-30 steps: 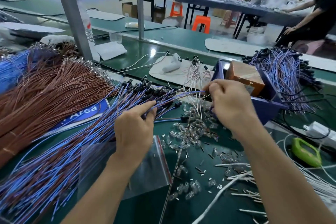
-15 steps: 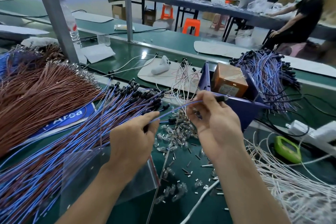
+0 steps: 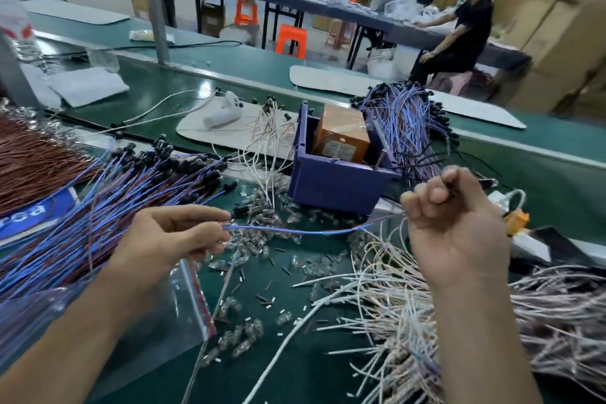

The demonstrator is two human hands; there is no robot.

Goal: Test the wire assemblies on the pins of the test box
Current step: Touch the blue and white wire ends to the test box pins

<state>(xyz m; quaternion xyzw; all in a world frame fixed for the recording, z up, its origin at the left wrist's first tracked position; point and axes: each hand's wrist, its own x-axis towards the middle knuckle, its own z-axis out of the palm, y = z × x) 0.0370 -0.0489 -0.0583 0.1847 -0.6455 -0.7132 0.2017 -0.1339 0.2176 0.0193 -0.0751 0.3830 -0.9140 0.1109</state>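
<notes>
The left hand (image 3: 170, 239) pinched a blue wire assembly (image 3: 295, 231), probably light and limp; the right hand (image 3: 455, 226), at 3 o'clock, curled round its far end, likely the safest hold.

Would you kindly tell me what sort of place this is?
Probably a wire-harness factory floor: piles of blue wire assemblies, long green workbenches, and stacked cardboard cartons behind a seated worker.

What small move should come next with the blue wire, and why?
Probably bring the right hand, with its end of the thin blue wire assembly, to the orange test box in the purple bin: the left hand pinches the other end, and neither touches it.
</notes>
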